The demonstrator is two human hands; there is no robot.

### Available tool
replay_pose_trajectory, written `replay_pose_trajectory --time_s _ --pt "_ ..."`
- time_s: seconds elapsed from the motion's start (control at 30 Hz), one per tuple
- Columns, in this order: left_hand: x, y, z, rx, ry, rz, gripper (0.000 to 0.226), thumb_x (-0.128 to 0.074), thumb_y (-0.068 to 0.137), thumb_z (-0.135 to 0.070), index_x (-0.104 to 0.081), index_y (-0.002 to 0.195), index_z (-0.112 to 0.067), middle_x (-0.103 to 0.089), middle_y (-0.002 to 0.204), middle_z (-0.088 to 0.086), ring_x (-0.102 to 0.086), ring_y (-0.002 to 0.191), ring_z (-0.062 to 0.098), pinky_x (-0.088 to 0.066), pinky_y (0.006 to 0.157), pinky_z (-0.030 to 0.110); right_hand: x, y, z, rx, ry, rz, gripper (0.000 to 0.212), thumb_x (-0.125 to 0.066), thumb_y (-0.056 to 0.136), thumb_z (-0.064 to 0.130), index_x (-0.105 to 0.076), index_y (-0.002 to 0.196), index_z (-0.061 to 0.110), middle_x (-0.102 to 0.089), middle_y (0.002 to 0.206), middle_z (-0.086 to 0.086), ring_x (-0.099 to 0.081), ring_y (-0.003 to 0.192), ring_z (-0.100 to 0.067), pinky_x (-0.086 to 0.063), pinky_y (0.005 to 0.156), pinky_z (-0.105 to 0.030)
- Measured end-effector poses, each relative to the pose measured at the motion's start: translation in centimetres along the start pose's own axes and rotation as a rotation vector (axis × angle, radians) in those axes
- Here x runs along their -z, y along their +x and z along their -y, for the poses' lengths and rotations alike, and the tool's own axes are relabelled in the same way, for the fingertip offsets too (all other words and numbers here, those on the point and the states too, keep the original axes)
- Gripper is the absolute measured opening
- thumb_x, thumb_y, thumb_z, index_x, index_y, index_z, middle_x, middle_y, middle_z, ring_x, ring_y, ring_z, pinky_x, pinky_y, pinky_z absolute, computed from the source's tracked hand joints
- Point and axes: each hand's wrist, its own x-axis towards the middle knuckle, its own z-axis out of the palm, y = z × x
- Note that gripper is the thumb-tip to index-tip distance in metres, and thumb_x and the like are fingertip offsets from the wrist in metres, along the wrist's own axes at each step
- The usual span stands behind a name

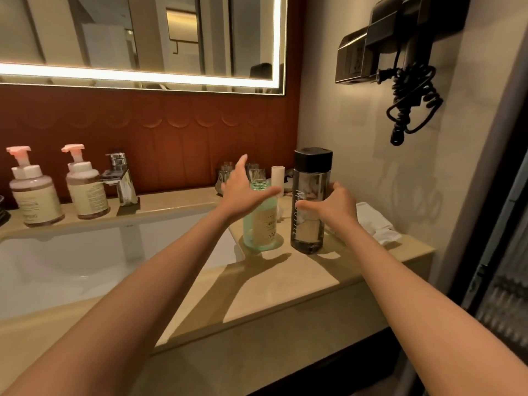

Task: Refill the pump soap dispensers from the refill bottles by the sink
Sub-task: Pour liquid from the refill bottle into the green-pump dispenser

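Your left hand (245, 191), fingers (241, 164) spread, hovers over the open green bottle (260, 224) on the table (285, 284) right of the sink (85, 267). Your right hand (335, 208) has its fingers (337, 188) curled round the black-capped bottle (311, 178) beside it.

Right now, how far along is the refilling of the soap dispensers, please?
Done: the green bottle stands uncapped on the counter. In hand: the left hand hovers open at its neck; the right hand reaches round the black-capped dark bottle, grip unclear. Left: both pump dispensers by the faucet have their pink pumps on, so no pouring seems started.
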Motion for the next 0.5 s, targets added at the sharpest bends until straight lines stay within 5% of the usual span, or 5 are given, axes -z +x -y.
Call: replay_pose_trajectory --time_s 0.1,0.23,0.33,0.5 --pt "0.9 0.8 -3.8 -0.27 0.015 -0.118 0.068 -0.058 0.089 -0.038 -0.028 0.144 -0.014 -0.032 0.148 0.006 -0.029 0.136 0.019 -0.026 0.112 0.042 0.5 0.1 -0.3 -0.008 0.032 0.047 0.078 -0.083 0.068 0.033 -0.044 0.132 0.011 -0.055 0.132 -0.007 -0.052 0.12 -0.027 -0.047 0.091 -0.038" --pt "1.1 2.4 -9.0 -0.566 0.334 0.19 0.047 -0.039 0.097 -0.035 -0.034 0.141 -0.019 -0.031 0.148 0.007 -0.027 0.136 0.022 -0.024 0.112 0.04 1.8 0.6 -0.1 -0.011 0.057 0.234 0.071 -0.082 0.071 0.024 -0.045 0.13 0.013 -0.055 0.128 -0.006 -0.053 0.112 -0.024 -0.048 0.092 -0.041" --pt "0.6 3.5 -11.2 -0.445 0.485 0.516 0.042 -0.033 0.1 -0.031 -0.033 0.141 -0.023 -0.035 0.143 0.01 -0.035 0.129 0.027 -0.034 0.101 0.036 2.7 0.4 0.3 0.014 0.044 0.372 0.059 -0.075 0.079 0.017 -0.045 0.13 0.012 -0.053 0.121 -0.003 -0.048 0.104 -0.018 -0.044 0.089 -0.036" --pt "0.2 3.9 -12.0 -0.337 0.465 0.604 0.042 -0.032 0.101 -0.031 -0.03 0.143 -0.025 -0.04 0.137 0.011 -0.042 0.121 0.026 -0.038 0.088 0.03 2.4 0.5 0.6 -0.009 0.205 0.345 0.066 -0.075 0.078 0.028 -0.042 0.133 0.012 -0.053 0.127 -0.004 -0.047 0.119 -0.026 -0.04 0.101 -0.044"
